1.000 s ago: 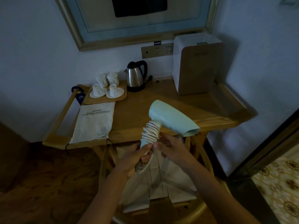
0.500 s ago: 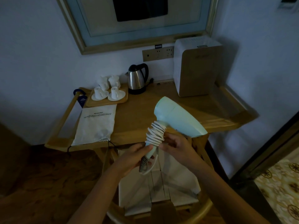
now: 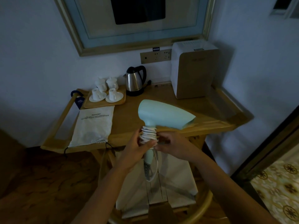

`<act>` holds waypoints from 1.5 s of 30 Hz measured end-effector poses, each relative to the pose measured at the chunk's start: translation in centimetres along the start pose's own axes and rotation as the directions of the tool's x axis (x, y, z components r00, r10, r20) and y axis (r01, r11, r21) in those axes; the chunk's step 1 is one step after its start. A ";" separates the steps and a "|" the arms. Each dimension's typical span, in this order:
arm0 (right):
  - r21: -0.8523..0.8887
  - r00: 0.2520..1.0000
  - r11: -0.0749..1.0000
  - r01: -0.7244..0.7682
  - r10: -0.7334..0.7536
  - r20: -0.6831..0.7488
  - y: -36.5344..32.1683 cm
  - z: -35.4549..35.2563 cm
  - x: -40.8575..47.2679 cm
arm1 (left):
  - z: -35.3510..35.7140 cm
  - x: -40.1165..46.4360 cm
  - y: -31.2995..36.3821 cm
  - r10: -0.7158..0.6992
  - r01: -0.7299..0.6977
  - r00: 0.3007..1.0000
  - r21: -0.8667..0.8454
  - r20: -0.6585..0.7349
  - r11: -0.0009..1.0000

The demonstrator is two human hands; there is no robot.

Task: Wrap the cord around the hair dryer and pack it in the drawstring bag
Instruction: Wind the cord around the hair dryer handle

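Note:
A pale green hair dryer (image 3: 163, 114) is held upright in front of the wooden table, nozzle pointing right. Its white cord (image 3: 148, 135) is coiled in several turns around the upper handle, with a short loop hanging by the handle's foot. My left hand (image 3: 137, 147) grips the handle over the coils from the left. My right hand (image 3: 171, 143) pinches the cord at the coils from the right. The white drawstring bag (image 3: 93, 126) lies flat on the table's left side, its black string dangling over the front edge.
On the wooden table (image 3: 129, 120) stand a tray of white cups (image 3: 106, 94), a steel kettle (image 3: 135, 83) and a white and beige box appliance (image 3: 195, 70). A chair with a white cushion (image 3: 161, 191) sits below my hands. A framed picture hangs above.
Both hands have slid up the handle onto the coils. The dryer sits higher and more level, and the plug end now hangs free below the handle.

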State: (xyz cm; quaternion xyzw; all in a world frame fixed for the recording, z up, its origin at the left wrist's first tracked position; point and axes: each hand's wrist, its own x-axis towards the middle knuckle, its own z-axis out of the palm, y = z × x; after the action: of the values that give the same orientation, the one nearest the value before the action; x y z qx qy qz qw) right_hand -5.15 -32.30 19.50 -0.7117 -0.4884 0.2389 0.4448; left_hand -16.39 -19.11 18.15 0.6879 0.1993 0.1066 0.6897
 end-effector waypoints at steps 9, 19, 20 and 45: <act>-0.571 0.985 0.816 0.084 -0.155 -0.077 0.3 0.9 -3.3 | 0.0 -0.1 -1.5 -0.103 0.005 0.960 -0.350 -0.261 0.937; 0.328 0.932 0.894 -0.305 0.351 -0.088 -2.0 2.6 -4.8 | 1.1 -1.2 -1.8 -0.121 -0.031 0.921 -0.378 -0.371 0.925; 0.444 0.917 0.834 -0.327 0.393 -0.063 -2.0 2.9 -4.9 | 1.1 -1.3 -1.7 -0.105 -0.032 0.920 -0.340 -0.377 0.940; 0.551 0.953 0.779 -0.299 0.270 0.136 0.3 2.7 -4.4 | 1.0 -1.6 -1.9 -0.045 -0.013 0.976 -0.261 -0.213 0.965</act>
State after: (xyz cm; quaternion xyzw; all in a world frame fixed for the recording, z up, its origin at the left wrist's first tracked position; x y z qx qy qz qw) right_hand -8.90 -35.27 17.46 -0.6070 -0.2935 0.4547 0.5819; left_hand -17.62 -20.76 16.44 0.5739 0.2631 0.2005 0.7491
